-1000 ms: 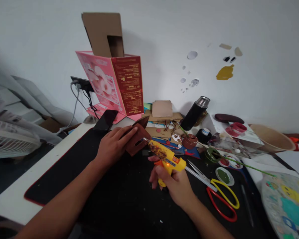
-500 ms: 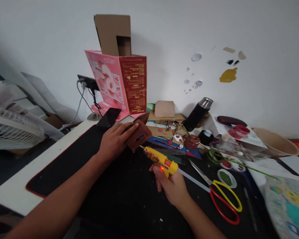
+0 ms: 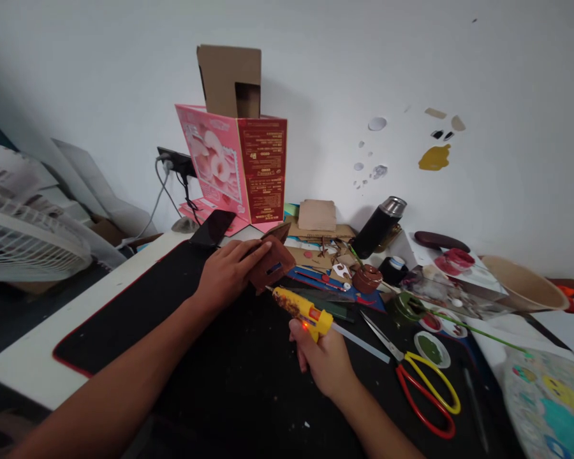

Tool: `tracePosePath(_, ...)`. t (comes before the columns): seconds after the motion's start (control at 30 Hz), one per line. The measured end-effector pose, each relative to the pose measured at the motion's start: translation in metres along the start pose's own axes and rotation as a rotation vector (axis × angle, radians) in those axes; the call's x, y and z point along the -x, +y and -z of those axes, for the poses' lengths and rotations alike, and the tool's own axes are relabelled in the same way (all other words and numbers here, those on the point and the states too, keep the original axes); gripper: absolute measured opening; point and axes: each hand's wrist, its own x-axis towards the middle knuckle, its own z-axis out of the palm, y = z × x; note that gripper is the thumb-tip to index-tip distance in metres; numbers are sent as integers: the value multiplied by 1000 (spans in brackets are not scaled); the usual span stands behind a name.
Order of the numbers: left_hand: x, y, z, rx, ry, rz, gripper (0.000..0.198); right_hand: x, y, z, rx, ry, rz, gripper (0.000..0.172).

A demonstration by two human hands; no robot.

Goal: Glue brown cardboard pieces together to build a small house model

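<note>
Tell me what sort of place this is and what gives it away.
Probably a craft workspace at a table: the right hand holds a yellow glue gun, and nearby lie scissors and a small dish of what looks like green paint.

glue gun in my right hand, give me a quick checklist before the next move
1. Right hand gripping the glue gun: ok
2. Indicator light lit: ok, glowing red
3. Glue stick loaded: ok, sticking out behind the gun
4. Left hand holding the brown piece: ok
5. Nozzle touching the brown piece: cannot tell, it is near the lower edge
6. Glue hot enough: cannot tell
</note>
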Motion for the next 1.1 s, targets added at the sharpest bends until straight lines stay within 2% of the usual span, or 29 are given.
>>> tracePosePath(0.33, 0, 4, 0, 33, -1, 35, 51, 0, 5, -4, 7, -8, -21, 73)
tracePosePath(0.53, 0, 5, -1, 20, -6, 34, 48, 0, 0, -3, 57, -27, -12, 76)
tracePosePath(0.87, 0, 7, -1, 54, 3, 56, 50, 0, -2, -5, 28, -26, 26, 66)
tracePosePath(1.1, 1, 6, -1, 35, -7, 60, 51, 0, -4, -3, 17, -10, 22, 68)
